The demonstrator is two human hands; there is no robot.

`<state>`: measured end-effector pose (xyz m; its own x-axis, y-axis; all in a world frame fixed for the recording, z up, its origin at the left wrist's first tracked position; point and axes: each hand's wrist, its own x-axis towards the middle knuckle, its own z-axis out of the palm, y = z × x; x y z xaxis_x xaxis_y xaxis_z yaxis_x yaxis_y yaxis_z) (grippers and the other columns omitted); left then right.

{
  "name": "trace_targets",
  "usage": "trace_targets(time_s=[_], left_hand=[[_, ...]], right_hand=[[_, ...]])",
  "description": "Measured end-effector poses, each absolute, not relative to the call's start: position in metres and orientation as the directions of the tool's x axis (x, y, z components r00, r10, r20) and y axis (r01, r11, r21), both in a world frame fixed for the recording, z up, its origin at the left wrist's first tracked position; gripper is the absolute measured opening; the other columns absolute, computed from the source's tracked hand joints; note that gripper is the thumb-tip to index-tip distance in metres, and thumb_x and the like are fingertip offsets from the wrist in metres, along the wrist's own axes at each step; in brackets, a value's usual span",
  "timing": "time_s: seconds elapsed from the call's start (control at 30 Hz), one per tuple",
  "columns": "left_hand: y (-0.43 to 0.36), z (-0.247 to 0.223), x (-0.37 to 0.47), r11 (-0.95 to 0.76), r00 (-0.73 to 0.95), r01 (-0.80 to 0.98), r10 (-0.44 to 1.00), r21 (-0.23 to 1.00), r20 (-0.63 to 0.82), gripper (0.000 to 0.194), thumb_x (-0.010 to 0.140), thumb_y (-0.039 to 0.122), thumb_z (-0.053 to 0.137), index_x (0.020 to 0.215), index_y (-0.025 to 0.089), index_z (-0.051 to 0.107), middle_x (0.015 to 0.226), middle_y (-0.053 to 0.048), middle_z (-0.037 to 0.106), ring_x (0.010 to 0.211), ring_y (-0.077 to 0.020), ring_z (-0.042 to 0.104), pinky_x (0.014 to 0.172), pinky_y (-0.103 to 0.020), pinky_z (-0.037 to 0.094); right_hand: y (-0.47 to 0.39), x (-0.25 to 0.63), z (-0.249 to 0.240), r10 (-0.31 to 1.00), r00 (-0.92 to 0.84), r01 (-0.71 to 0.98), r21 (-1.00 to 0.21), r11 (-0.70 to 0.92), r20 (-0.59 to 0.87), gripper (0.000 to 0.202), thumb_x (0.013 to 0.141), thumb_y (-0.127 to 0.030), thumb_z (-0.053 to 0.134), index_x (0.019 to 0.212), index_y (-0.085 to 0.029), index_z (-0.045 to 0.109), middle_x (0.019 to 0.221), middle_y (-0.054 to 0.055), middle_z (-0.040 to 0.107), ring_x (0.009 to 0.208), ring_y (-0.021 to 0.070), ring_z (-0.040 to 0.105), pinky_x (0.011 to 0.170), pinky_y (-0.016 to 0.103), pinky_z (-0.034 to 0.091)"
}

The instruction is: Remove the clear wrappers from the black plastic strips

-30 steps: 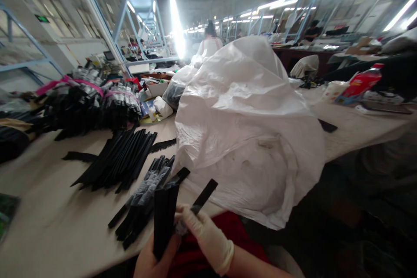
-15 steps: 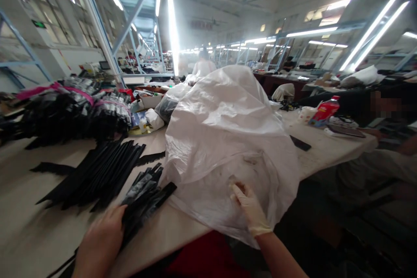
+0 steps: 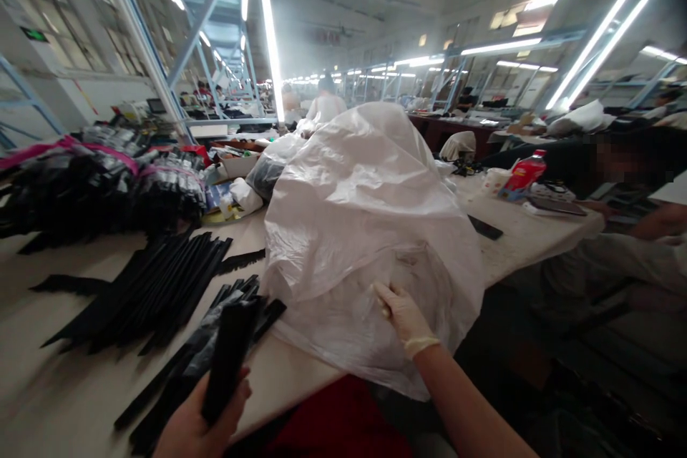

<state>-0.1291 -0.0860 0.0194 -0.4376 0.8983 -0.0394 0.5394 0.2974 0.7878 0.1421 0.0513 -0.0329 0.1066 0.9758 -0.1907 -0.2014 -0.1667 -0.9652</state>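
Note:
My left hand [image 3: 207,411], bare, is closed around a flat black strip [image 3: 232,351] that stands up from its grip. Just behind it, at the table's front edge, lies a pile of black strips [image 3: 185,372], some in clear wrapping. A large white plastic bag [image 3: 365,193] bulges up in the middle and hangs over the table edge. My right hand [image 3: 400,311], in a thin pale glove, has its fingers pinched together at the front of this bag and seems to grip a fold of its film.
More black strips [image 3: 150,293] lie fanned out on the table at left. Behind them are wrapped black bundles with a pink band [image 3: 101,150]. A red bottle [image 3: 526,173] and a dark flat piece [image 3: 484,227] are on the right. A person sits beyond the right edge.
My left hand has come up from the wrapped pile with a black strip in it. My right hand has shifted slightly up and left along the bag. The view has turned a little.

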Motion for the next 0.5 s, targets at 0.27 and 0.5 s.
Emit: trace_targets(time_s=[0.27,0.5], left_hand=[[-0.042,-0.007,-0.051,0.27,-0.044,0.102,0.963,0.957,-0.267,0.026,0.061,0.033,0.065,0.079,0.016,0.059,0.058,0.002,0.061,0.04,-0.0105,0.049,0.04,-0.022,0.038],[-0.048,-0.02,-0.049,0.3,-0.087,0.1,0.952,0.949,-0.292,0.016,0.065,0.026,0.06,0.076,0.017,0.053,0.055,0.005,0.057,0.042,-0.009,0.047,0.044,-0.021,0.038]], right_hand=[[-0.003,0.114,-0.04,0.895,-0.229,-0.381,-0.811,-0.443,-0.382,0.035,0.063,-0.047,0.071,0.061,-0.017,0.052,0.042,-0.009,0.041,0.037,0.004,0.03,0.037,0.02,0.016],[-0.02,0.099,-0.037,0.891,-0.287,-0.167,-0.898,-0.408,-0.352,0.044,0.067,-0.06,0.061,0.064,-0.017,0.052,0.044,-0.006,0.049,0.039,0.0063,0.04,0.041,0.02,0.029]])
